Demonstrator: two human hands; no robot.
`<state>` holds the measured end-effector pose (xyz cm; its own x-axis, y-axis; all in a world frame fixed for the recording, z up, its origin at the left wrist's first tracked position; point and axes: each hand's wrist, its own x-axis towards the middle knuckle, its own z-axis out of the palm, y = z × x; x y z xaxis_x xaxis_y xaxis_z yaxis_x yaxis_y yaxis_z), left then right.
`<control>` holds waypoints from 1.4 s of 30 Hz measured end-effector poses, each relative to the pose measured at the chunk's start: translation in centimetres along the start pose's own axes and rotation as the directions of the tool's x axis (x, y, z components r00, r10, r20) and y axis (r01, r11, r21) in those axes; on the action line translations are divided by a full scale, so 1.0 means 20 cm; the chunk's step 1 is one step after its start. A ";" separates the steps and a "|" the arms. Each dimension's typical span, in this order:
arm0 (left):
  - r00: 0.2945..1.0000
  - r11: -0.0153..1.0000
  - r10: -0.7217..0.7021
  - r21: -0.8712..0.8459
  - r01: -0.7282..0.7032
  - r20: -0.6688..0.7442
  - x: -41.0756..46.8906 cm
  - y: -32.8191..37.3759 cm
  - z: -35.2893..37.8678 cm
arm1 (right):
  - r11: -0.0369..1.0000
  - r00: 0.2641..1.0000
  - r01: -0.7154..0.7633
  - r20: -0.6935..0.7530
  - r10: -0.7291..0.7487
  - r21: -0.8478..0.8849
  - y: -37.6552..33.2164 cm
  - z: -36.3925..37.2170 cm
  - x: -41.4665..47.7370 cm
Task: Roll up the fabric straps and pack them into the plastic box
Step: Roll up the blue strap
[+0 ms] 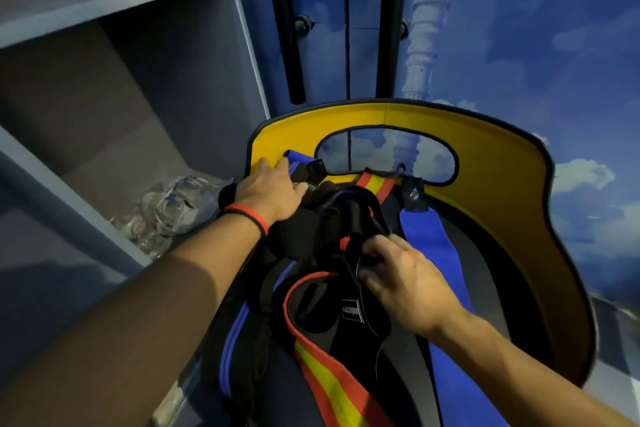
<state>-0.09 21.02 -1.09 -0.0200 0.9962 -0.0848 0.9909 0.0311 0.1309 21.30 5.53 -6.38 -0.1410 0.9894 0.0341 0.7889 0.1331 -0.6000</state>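
A heap of fabric straps lies on a yellow board (512,184) with a black rim. A red and yellow strap (332,378) runs toward me, and a blue strap (436,253) lies along the right. My left hand (273,191) reaches to the far left of the heap and rests on a blue strap end with a black buckle (304,165); its fingertips are hidden. My right hand (405,277) grips a bunch of black strap (356,239) in the middle of the heap. No plastic box can be told apart in view.
Grey shelving (114,0) stands at the left. On its lower shelf lies a crumpled clear plastic bag (166,211) with small items. Behind the board are blue panels with black vertical bars (291,28) and a cloud-printed wall (540,45).
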 end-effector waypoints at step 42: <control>0.787 0.410 0.485 -0.695 -0.591 -0.382 -0.14 0.04 -0.32 | 0.220 0.977 -0.148 0.108 0.187 0.964 -0.42 -0.39 0.46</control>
<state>-0.09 18.79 5.48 0.4137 0.8299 0.3744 0.3261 -0.5190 0.7901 18.06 14.03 5.22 -0.0548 0.9848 -0.1645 -0.3827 -0.1729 -0.9075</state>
